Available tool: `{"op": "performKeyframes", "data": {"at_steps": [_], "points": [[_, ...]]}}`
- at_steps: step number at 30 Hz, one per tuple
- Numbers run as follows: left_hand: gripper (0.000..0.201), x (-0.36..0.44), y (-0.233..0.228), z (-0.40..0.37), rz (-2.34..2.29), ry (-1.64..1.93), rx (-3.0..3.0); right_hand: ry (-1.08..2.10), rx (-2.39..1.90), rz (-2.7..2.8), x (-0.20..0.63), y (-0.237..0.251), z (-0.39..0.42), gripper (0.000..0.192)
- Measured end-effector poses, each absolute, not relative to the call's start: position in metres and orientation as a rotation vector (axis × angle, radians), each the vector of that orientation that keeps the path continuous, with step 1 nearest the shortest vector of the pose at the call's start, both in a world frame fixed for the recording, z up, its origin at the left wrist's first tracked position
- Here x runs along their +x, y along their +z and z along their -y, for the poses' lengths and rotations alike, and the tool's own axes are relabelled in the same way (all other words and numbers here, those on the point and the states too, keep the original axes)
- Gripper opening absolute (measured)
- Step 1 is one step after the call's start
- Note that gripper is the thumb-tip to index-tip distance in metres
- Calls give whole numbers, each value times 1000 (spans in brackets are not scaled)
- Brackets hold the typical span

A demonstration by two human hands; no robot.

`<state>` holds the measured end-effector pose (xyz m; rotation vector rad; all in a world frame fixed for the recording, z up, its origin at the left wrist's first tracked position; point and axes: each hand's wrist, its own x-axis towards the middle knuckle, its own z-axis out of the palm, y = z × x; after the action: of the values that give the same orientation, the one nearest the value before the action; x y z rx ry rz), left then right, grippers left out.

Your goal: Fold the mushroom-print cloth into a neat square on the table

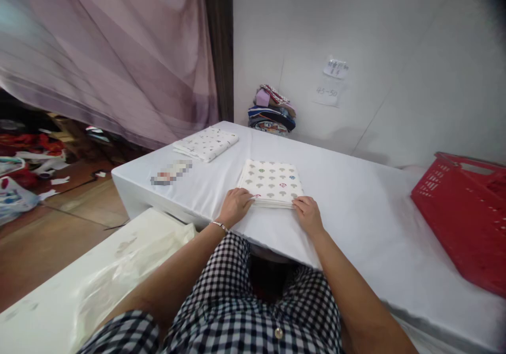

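A folded white cloth (271, 181) with grey mushroom-like prints and a few coloured marks lies on the white-covered table (348, 217) in front of me. At its near left corner, my left hand (237, 205) pinches the edge, fingers closed. My right hand (308, 212) grips the near right corner in the same way, thumb and fingers together. Several layers show along the near edge between both hands. Farther back on the left rests another folded white cloth (206, 143) with small dark prints.
A pixelated flat item (171, 172) lies left on the table. At the right stands a red plastic basket (458, 222). Folded fabrics (272, 110) are stacked by the wall. Clear plastic (130, 275) covers part of a white surface at lower left. A pinkish curtain (158, 53) hangs behind.
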<state>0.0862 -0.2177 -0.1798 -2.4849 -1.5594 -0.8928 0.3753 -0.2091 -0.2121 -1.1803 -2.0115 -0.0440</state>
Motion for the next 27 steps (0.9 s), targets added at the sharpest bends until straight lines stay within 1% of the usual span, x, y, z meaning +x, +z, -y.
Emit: {"op": "performKeyframes", "data": {"at_steps": [4, 6, 10, 13, 15, 17, 22, 27], "points": [[29, 117, -171, 217, 1456, -998, -2491, -54, -1175, 2012, 375, -212, 209, 24], [31, 132, -172, 212, 1410, -955, -2524, -53, -1168, 2014, 376, -214, 208, 23], [43, 143, -185, 202, 1586, -827, -2488, -57, -1142, 2006, 378, -217, 207, 23], [50, 136, -193, 200, 1664, -810, -2453, -53, -1124, 1982, 378, -216, 209, 23], [46, 129, -193, 201, 1673, -851, -2432, -36, -1125, 1963, 377, -215, 210, 23], [38, 121, -187, 201, 1714, -902, -2417, -21, -1131, 1953, 377, -214, 210, 23], [24, 104, -168, 185, 2101, -927, -2180, -14, -1141, 1936, 375, -213, 209, 21], [38, 103, -151, 157, 2520, -814, -2036, -7, -1144, 1927, 374, -210, 211, 20]]}}
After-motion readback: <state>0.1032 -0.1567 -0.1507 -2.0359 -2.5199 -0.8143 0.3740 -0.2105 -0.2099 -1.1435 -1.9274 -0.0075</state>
